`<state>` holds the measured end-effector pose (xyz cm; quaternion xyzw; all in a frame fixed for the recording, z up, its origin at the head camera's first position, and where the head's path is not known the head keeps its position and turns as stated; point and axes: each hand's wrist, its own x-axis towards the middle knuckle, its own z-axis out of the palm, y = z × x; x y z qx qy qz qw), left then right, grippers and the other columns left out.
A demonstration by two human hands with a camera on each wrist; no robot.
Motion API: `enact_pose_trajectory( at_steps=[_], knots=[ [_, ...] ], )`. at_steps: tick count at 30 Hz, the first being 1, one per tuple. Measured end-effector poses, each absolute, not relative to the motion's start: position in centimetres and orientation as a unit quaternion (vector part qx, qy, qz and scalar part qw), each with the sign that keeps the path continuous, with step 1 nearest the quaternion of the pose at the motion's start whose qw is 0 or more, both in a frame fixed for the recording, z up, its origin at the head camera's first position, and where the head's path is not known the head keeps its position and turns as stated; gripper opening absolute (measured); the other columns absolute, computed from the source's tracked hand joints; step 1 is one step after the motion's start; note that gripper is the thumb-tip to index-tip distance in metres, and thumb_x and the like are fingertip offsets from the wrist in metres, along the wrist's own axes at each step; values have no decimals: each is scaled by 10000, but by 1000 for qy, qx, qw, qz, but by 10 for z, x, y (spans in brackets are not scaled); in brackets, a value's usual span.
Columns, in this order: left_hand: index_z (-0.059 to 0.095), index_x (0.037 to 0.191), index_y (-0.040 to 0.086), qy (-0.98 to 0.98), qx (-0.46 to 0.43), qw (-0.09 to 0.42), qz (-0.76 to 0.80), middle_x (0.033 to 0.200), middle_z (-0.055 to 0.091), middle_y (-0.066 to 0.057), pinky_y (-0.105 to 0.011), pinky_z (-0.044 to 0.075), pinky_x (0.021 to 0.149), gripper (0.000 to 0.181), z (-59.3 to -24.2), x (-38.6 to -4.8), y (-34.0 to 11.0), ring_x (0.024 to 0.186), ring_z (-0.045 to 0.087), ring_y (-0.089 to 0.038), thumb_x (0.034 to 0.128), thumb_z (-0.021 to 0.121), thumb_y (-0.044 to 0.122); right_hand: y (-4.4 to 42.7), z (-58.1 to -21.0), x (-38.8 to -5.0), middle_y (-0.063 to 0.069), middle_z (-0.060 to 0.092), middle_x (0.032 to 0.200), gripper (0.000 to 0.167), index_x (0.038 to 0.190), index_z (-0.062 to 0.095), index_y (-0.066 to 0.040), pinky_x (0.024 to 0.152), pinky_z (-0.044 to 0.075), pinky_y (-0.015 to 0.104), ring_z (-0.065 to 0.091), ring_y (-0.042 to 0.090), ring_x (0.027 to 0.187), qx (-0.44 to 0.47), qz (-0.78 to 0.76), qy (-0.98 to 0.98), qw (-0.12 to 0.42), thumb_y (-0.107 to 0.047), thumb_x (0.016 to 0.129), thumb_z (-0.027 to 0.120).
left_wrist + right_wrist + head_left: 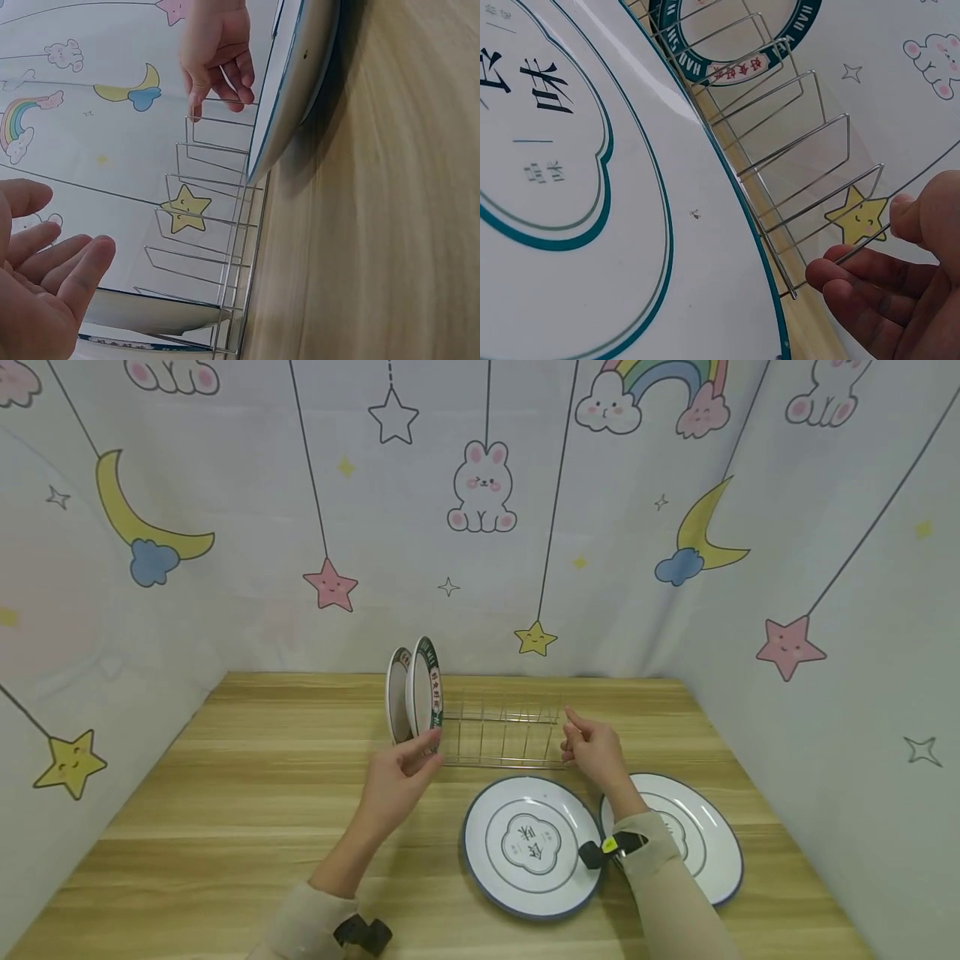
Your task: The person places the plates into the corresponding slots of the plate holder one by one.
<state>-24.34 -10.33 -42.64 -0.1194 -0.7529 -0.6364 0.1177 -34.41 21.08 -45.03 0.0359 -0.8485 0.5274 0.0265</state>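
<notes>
A wire dish rack (pixel 504 766) stands toward the back of the table. Two plates with dark patterned rims stand upright at its left end: an outer plate (pixel 399 697) and an inner plate (pixel 424 693). My left hand (pixel 397 781) is just in front of them, fingers loosely extended; the left wrist view shows nothing held in that hand (pixel 49 277). At the rack's right end, my right hand (pixel 597 752) pinches the end wire between thumb and curled fingers, as the right wrist view (pixel 900 277) shows.
Two white, blue-rimmed plates lie in front of the rack: a middle plate (pixel 528 893) and a right plate (pixel 712 852), partly under my right forearm. A patterned curtain (pixel 412 602) hangs behind and along both sides of the wooden table (pixel 225 793).
</notes>
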Motion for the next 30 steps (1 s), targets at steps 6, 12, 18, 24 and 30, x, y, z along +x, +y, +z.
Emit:
enact_pose_trajectory(
  at_steps=[6,12,18,24,30],
  knots=[
    [591,1341,21,-766,-98,55,-632,1328,605,-143,-282,535,918,405,-434,-240,-100,1157,624,-280,950,667,98,212,-451,-345,224,667,925,449,1477,460,-158,759,608,428,679,269,767,32,527,-849,21,-202,1037,534],
    [581,1345,-5,-777,-95,24,-622,1317,600,-192,-328,541,925,439,-447,-241,-94,1146,627,-309,935,687,111,211,-449,-345,199,665,909,445,1478,462,-148,758,608,435,679,247,758,26,525,-851,18,-218,1042,520],
    [571,1345,-30,-794,-110,-19,-598,1315,579,-255,-409,531,950,426,-459,-242,-88,1134,629,-340,951,657,106,210,-448,-343,201,668,913,442,1478,462,-150,758,609,429,685,249,763,23,522,-852,15,-218,1044,514],
    [559,1360,-26,-798,-125,-68,-585,1377,542,-227,-446,516,968,445,-469,-241,-85,1185,590,-370,962,651,151,210,-448,-344,197,665,906,441,1476,461,-134,752,610,428,686,262,767,28,520,-853,17,-208,1045,515],
    [550,1336,-84,-792,-148,-86,-586,1411,513,-219,-446,498,988,464,-472,-239,-81,1232,547,-391,943,670,133,210,-448,-346,172,658,905,433,1470,475,-171,769,606,439,680,244,769,17,513,-858,17,-230,1044,518]
  ],
)
